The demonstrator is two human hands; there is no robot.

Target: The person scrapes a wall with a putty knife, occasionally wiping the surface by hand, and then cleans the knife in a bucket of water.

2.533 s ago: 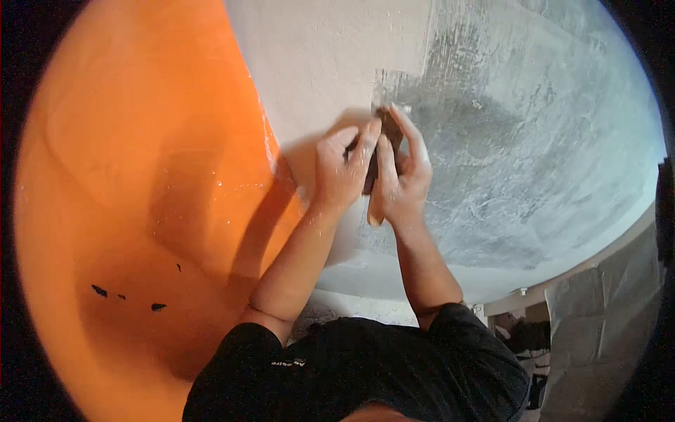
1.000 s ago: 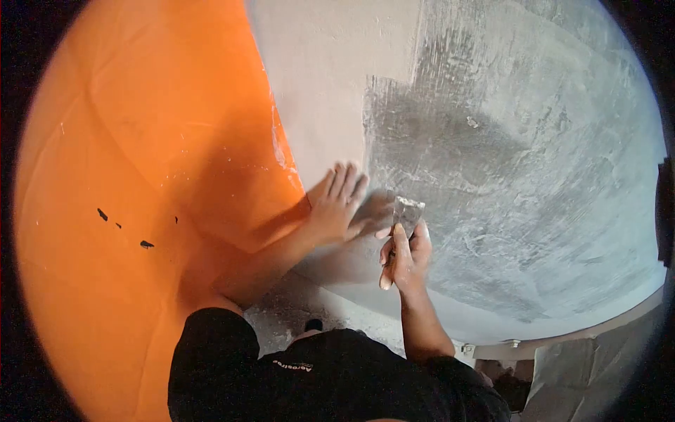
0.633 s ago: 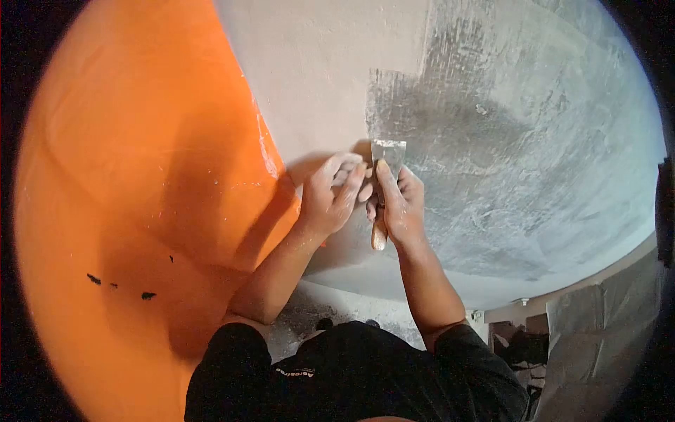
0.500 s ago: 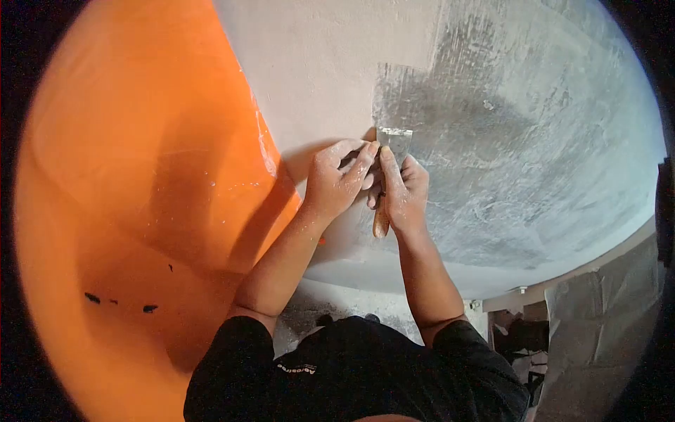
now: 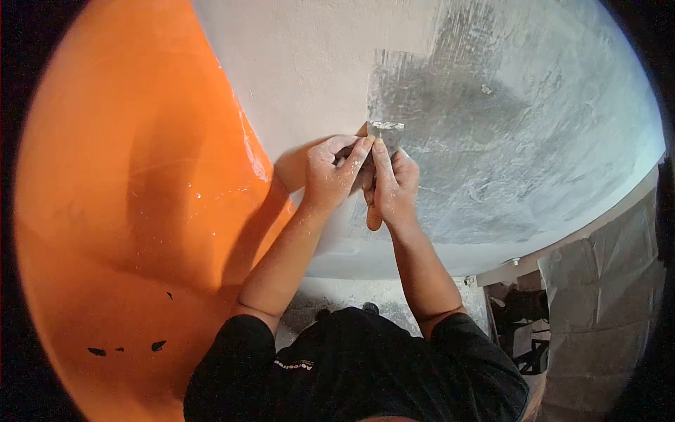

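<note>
A putty knife (image 5: 388, 133) with a wide flat blade and a wooden handle lies against the wall, blade up, with whitish residue along its top edge. My right hand (image 5: 398, 184) is closed around it, the thumb pressed on the blade and the handle's end showing below. My left hand (image 5: 330, 170) pinches the blade's left side, its thumb close to the right thumb. White dust coats the fingers of both hands. The blade overlaps the lower left part of a dark grey scraped patch (image 5: 450, 91) on the wall.
Left of the pale wall coating (image 5: 302, 70) is a large orange surface (image 5: 105, 176) with white specks and several dark chips. At the lower right hangs a creased grey sheet (image 5: 598, 316), beside dark items (image 5: 524, 316). The floor (image 5: 309, 295) shows below the wall.
Both hands and the putty knife have shifted slightly left and up in the view. The wall and orange surface have shifted too. The grip stays much the same.
</note>
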